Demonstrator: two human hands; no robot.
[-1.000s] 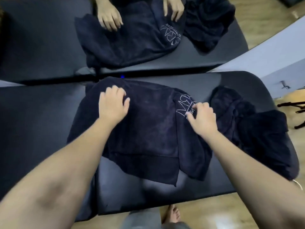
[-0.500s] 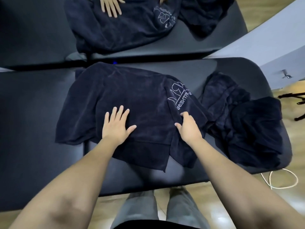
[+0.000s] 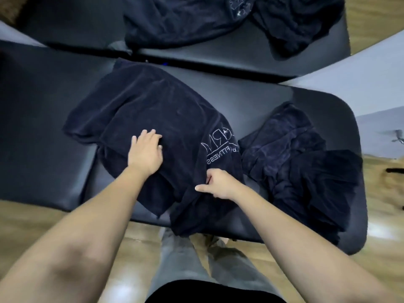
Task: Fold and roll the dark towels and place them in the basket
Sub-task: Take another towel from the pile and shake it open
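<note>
A dark navy towel point(image 3: 153, 110) with white lettering lies spread on a black padded bench point(image 3: 251, 101), its near edge hanging over the front. My left hand point(image 3: 146, 153) lies on the towel's middle with its fingers curled into the cloth, bunching it. My right hand point(image 3: 218, 183) pinches a fold of the same towel just below the lettering. A heap of more dark towels point(image 3: 301, 162) lies crumpled at the bench's right end. No basket is in view.
A mirror along the back shows the reflected bench point(image 3: 240, 47) and towels point(image 3: 185, 20). Wooden floor point(image 3: 32, 217) runs under the bench front, where my grey-trousered legs point(image 3: 185, 259) stand. A pale wall point(image 3: 360, 84) rises at the right.
Both hands slid toward the near edge of the towel. The left hand went from flat, spread fingers to curled. The right hand took a pinch of cloth lower down.
</note>
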